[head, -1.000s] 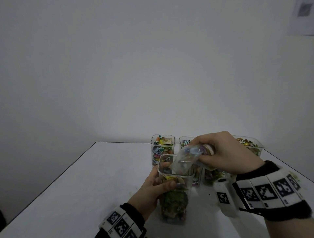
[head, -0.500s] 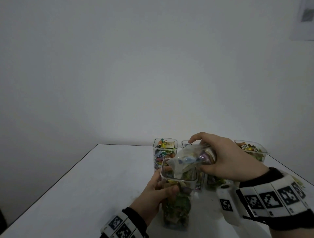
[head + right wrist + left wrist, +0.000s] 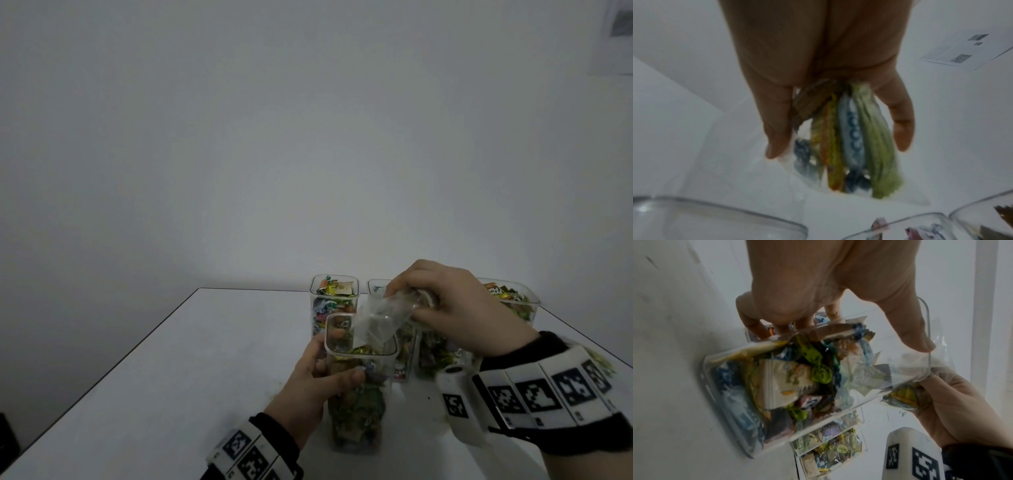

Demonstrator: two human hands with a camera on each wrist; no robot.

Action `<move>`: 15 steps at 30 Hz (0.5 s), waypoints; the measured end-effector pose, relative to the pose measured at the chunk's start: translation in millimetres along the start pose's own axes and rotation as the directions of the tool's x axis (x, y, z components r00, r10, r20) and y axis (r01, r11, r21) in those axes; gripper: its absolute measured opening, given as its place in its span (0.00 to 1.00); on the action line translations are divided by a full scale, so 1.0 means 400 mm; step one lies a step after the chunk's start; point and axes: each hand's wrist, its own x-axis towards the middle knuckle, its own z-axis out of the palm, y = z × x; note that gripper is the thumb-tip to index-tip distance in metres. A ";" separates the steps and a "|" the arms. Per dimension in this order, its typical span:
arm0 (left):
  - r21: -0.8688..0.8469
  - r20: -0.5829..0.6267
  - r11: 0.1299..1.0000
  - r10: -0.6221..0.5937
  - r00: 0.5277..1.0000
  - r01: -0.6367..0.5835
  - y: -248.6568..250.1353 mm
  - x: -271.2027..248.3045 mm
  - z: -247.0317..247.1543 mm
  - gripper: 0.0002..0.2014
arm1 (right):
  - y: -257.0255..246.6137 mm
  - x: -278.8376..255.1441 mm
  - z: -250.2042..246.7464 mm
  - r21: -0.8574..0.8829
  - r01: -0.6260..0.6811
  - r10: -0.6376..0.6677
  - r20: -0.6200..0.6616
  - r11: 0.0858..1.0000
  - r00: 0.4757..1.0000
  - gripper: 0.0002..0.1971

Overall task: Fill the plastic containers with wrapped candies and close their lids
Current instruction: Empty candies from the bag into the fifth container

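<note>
head view: i'm tipping candy bag into container, left hand gripping container, right hand clutching bag; next, probably shaking out remainder.

The left hand reaches toward one o'clock, thumb laid across the near side and fingers curled round the far side of what it grips. The right hand is raised at two o'clock, palm down, wrist bent, fingers and thumb closed on what they hold. Both wrists wear dark sleeves with checkered-marker bands.
</note>
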 end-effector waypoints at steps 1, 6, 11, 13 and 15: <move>-0.004 -0.008 1.000 0.007 1.000 -0.007 0.001 -0.001 -0.002 0.37 | 0.001 0.001 -0.001 0.005 0.001 -0.001 -0.011 1.000 1.000 0.18; 0.008 -0.005 0.999 0.036 0.999 -0.036 0.007 -0.001 -0.013 0.33 | 0.011 -0.009 0.003 0.013 -0.138 0.131 0.237 0.990 0.963 0.29; 0.023 -0.008 0.999 0.049 0.999 -0.049 0.008 -0.003 -0.012 0.33 | 0.002 -0.005 0.014 -0.010 -0.100 0.100 0.175 0.995 0.979 0.34; 0.027 -0.004 0.998 0.056 0.998 -0.056 0.009 -0.004 -0.012 0.34 | 0.004 -0.005 0.008 0.050 -0.136 0.130 0.115 0.989 0.985 0.35; 0.024 -0.006 0.998 0.058 0.998 -0.058 0.010 -0.005 -0.011 0.34 | 0.003 -0.010 -0.002 0.078 -0.141 0.138 0.053 0.987 0.989 0.32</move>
